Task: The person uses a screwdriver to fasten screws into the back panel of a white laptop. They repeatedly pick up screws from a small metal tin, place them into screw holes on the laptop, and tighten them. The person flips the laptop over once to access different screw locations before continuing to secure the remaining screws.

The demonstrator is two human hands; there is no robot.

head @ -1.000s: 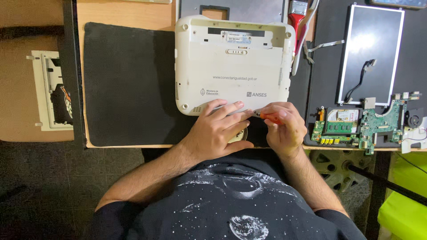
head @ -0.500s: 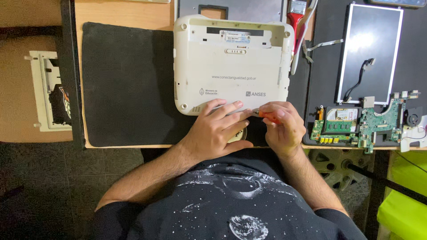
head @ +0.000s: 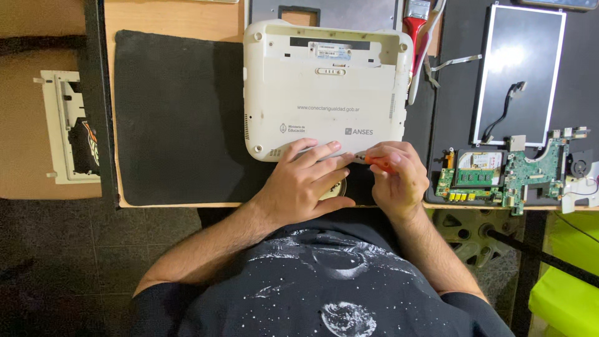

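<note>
White plastic fills the middle of the head view: a small laptop (head: 327,90) lies upside down on a dark work mat (head: 178,112), its near edge under both hands. The left hand (head: 306,184) rests flat on that near edge, fingers spread and pressing down, gripping nothing. The right hand (head: 396,181) is curled shut around an orange-handled screwdriver (head: 377,163), whose tip points left to the laptop's lower edge, just beside the left fingertips.

Against the pictures from a second and half a second ago, almost nothing has shifted: the laptop sits in the same spot, the left hand keeps the same flat hold, and the right hand stays at the same point on the edge. That steadiness suggests the screwdriver is working one spot at the base rather than moving on; whether the tip sits in a screw cannot be told, since the fingers hide it.

To the right lie a green circuit board (head: 505,178) and a bare screen panel (head: 521,72), well apart from the hands; a red-handled brush (head: 417,25) lies near the laptop's far right corner
</note>
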